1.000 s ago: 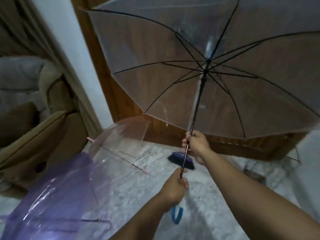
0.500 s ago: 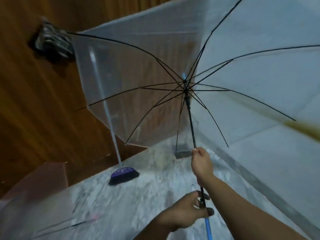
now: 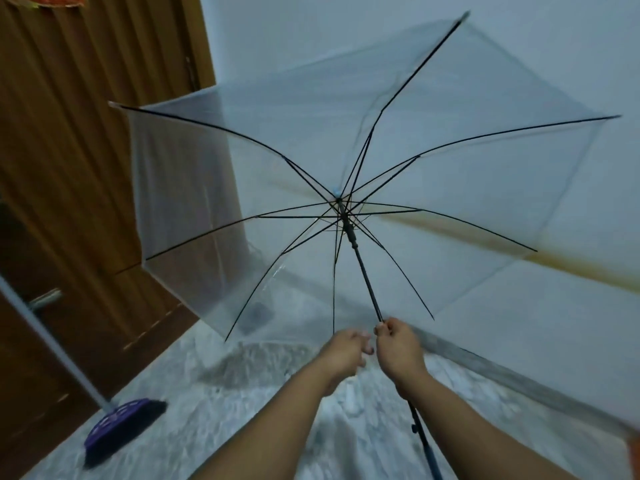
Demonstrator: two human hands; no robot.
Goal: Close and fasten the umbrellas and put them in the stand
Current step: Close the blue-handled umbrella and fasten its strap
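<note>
Overhead, open clear umbrella (image 3: pixel 450 174), canopy toward twelve o'clock.
Right hand (image 3: pixel 398 348) grips its black shaft (image 3: pixel 365 282); left hand (image 3: pixel 346 351), fingers curled, touches beside it; whether it grips is unclear.

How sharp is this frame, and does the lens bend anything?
Head view: dim, bluish light; motion blur smears the left hand, the broom and the floor; the umbrella ribs stay fairly crisp; wide-angle distortion tilts the wooden door.

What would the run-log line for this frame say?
umbrella: open, canopy spread | right hand: grips shaft | left hand: beside it, grip unclear | broom: on floor | stand: not visible
</note>
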